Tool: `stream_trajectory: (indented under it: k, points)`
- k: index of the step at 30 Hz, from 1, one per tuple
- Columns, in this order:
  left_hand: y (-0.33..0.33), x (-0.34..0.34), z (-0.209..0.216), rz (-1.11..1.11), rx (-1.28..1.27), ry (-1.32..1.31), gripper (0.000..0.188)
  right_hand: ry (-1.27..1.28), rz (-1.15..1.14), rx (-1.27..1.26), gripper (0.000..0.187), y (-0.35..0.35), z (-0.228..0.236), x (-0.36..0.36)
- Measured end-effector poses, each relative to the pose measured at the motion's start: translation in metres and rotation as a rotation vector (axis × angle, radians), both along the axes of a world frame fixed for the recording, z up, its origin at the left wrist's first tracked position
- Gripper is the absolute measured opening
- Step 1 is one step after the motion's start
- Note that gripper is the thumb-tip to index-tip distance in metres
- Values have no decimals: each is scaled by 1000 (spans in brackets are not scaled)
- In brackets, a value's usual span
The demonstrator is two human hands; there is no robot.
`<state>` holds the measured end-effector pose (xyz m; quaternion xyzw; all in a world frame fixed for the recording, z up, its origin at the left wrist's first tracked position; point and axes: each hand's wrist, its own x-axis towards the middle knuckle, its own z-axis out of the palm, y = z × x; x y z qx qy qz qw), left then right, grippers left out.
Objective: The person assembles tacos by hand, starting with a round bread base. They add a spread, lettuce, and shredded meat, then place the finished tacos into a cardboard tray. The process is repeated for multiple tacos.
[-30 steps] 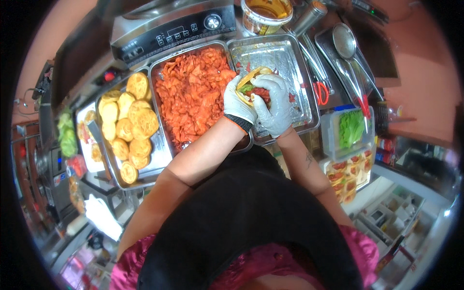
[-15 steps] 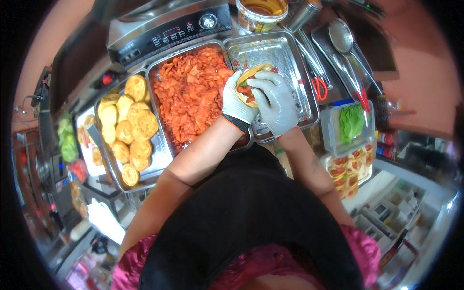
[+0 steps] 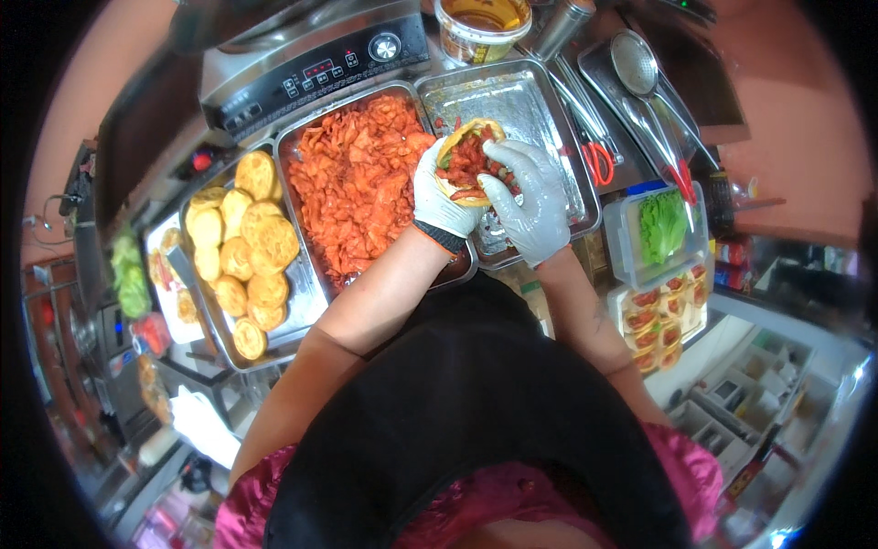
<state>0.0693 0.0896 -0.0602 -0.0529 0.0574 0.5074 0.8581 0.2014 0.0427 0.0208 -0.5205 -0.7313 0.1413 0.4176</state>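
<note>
Both my hands wear white gloves and meet over the inner edges of two metal trays. My left hand (image 3: 443,199) is closed round a split round bun (image 3: 468,194) stuffed with reddish meat pieces (image 3: 471,157) and a little green. The bun's opening faces up, showing the filling. From the right, my right hand (image 3: 532,209) curls its fingers and thumb against the bun's right side, with some meat between them. Sauced orange-red meat (image 3: 357,183) fills the tray left of my hands. Right of that, a metal tray (image 3: 494,87) holds oily residue and a few scraps.
Plain round buns (image 3: 265,238) lie piled in a tray at left, with tongs (image 3: 183,263) at its edge. At right are red-handled scissors (image 3: 599,163), a strainer (image 3: 635,62), a lettuce box (image 3: 663,229) and several filled buns (image 3: 658,320). A sauce tub (image 3: 483,37) stands behind.
My right hand has drawn back slightly and its fingers have spread from the bun's opening. The bun has tilted, and more of its meat filling shows.
</note>
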Motion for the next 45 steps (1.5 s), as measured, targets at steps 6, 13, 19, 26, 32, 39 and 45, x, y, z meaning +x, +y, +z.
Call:
stream_trajectory:
  k: [6,13,19,26,32,39,45]
  points:
    - [-6,-1,11,-67,60,-226,58,128,-63,56,26,-8,19,-7]
    - [-10,-1,13,-102,34,-222,54,36,0,94,30,-5,9,-2]
    - [-9,-7,16,-71,41,-133,53,98,1,-60,31,-10,6,30]
    - [-11,-3,17,-160,22,-93,52,9,-36,54,15,-3,1,21]
    - [-14,-2,18,-174,17,-67,49,286,30,-198,14,-3,2,37]
    - [-5,-3,-2,-249,-38,-110,46,765,247,-535,30,39,0,23]
    - [2,-15,19,-259,-65,-64,47,1111,177,-701,28,33,-30,-1]
